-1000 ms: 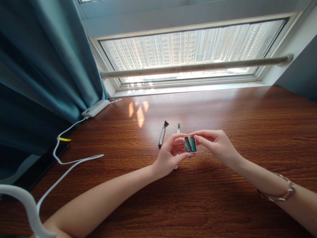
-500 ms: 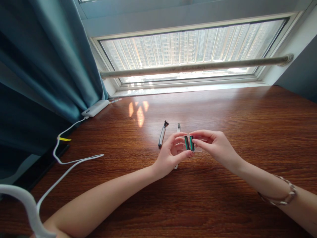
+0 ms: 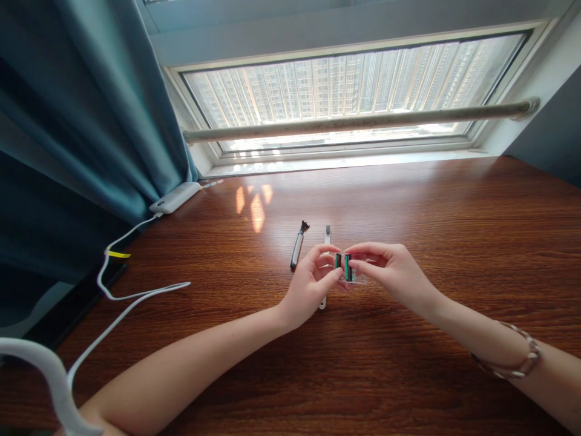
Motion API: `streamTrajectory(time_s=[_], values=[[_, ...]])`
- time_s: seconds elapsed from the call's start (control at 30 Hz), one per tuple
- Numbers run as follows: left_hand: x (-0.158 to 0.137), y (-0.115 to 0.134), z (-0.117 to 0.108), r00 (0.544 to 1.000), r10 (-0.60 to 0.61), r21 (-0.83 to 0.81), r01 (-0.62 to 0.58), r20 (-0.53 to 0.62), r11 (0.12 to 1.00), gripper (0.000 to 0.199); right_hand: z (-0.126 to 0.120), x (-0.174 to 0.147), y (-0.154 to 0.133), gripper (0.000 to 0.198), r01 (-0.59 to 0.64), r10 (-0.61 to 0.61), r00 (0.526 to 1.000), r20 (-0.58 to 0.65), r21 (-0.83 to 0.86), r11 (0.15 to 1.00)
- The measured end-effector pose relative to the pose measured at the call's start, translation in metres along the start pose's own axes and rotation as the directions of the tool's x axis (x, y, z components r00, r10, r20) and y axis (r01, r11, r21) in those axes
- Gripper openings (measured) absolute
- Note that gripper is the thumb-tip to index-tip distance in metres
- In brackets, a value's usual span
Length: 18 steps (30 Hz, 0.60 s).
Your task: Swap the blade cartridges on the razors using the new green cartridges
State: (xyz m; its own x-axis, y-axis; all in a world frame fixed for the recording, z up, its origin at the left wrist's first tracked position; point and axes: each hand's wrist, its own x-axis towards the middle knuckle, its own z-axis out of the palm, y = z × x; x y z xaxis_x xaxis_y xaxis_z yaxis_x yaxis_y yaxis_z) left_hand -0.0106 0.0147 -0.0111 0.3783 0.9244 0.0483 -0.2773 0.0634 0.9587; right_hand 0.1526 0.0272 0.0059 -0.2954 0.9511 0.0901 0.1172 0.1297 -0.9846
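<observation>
My left hand (image 3: 313,280) is closed on a small clear plastic case (image 3: 361,280), its thumb over the left of two black-and-green razor cartridges (image 3: 338,260). My right hand (image 3: 394,266) pinches at the other razor cartridge (image 3: 348,267), index finger at its top end and thumb against its side. Whether that cartridge is seated in the case or loose I cannot tell. Left of the hands lies a razor handle (image 3: 297,247), black and silver with a bare head. A slim white-handled brush (image 3: 327,233) lies partly beneath my left hand.
Everything rests on a brown wood-grain table (image 3: 408,363). A white power bank (image 3: 176,198) with a white cable (image 3: 136,297) lies at the left by a blue curtain (image 3: 149,121). Behind the table is a window (image 3: 354,85) crossed by a horizontal bar (image 3: 354,125).
Both cartridges have shifted slightly left with the case, which now looks tilted differently. My left thumb has moved up and left onto the left cartridge; my right fingers have moved slightly left.
</observation>
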Motion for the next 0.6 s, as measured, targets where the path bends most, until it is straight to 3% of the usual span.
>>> streamTrajectory(time_s=[0.2, 0.6], values=[[0.0010, 0.0025, 0.0010, 0.998, -0.056, 0.032, 0.057, -0.031, 0.998, 0.023, 0.0014, -0.0010, 0.0011, 0.021, -0.024, 0.022, 0.999, 0.032, 0.048, 0.999], [0.0010, -0.0013, 0.0011, 0.995, -0.056, -0.002, 0.056, -0.085, 0.998, 0.019, 0.0027, -0.0018, 0.0019, 0.031, -0.051, 0.048, 0.997, 0.053, 0.060, 0.997]])
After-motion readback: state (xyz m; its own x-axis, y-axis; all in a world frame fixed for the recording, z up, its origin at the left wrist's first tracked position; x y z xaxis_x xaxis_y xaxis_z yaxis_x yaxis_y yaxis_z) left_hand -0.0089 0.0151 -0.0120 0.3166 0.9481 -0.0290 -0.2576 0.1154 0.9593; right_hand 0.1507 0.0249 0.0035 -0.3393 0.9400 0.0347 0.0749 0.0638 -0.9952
